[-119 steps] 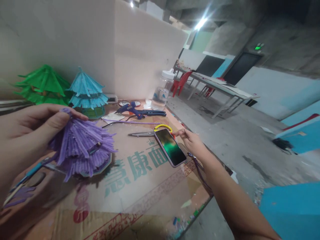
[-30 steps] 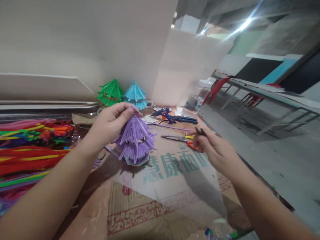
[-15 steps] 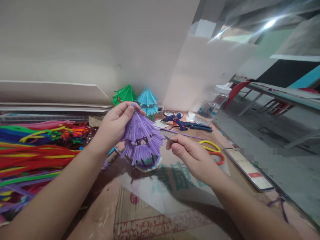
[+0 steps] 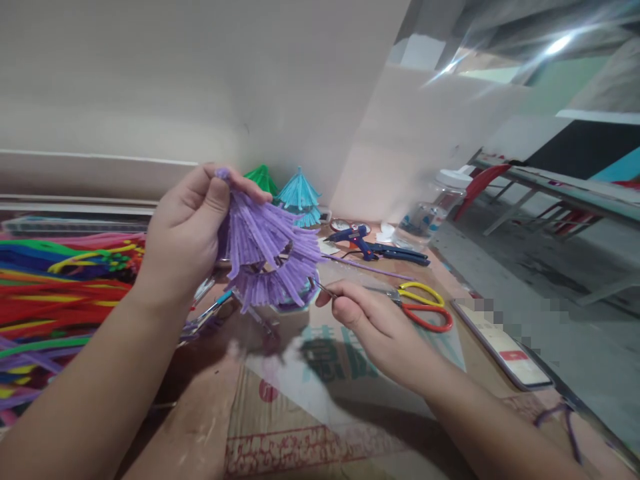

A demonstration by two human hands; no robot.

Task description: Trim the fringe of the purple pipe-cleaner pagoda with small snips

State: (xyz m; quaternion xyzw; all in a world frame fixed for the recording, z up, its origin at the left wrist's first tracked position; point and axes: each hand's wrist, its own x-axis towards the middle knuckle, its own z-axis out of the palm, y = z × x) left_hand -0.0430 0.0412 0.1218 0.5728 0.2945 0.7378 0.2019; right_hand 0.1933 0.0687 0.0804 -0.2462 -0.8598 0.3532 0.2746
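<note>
My left hand [image 4: 187, 230] is closed on the top of a purple pipe-cleaner tree [image 4: 270, 250], holding it tilted above the table. The tree has stacked fringed tiers and a pale rounded base [image 4: 293, 303], partly covered by the lower fringe. My right hand [image 4: 373, 327] pinches thin pointed metal tweezers [image 4: 326, 289], mostly hidden by the fingers. Their tip reaches the lower right edge of the tree; whether it touches the fringe I cannot tell. Behind stand a green pipe-cleaner tree [image 4: 263, 179], partly hidden by my left hand, and a light blue one [image 4: 299, 193].
Bundles of colourful pipe cleaners [image 4: 60, 287] lie at left. Beyond my right hand are scissors [image 4: 425, 317], a blue glue gun [image 4: 353, 239], dark-handled pliers [image 4: 403, 255] and a clear jar [image 4: 435, 207]. A phone [image 4: 505, 347] lies near the table's right edge.
My left hand has moved left and slightly up, tilting the tree so its base swings toward the right. The tweezers' tip now meets the tree's lower edge; more of the scissors shows.
</note>
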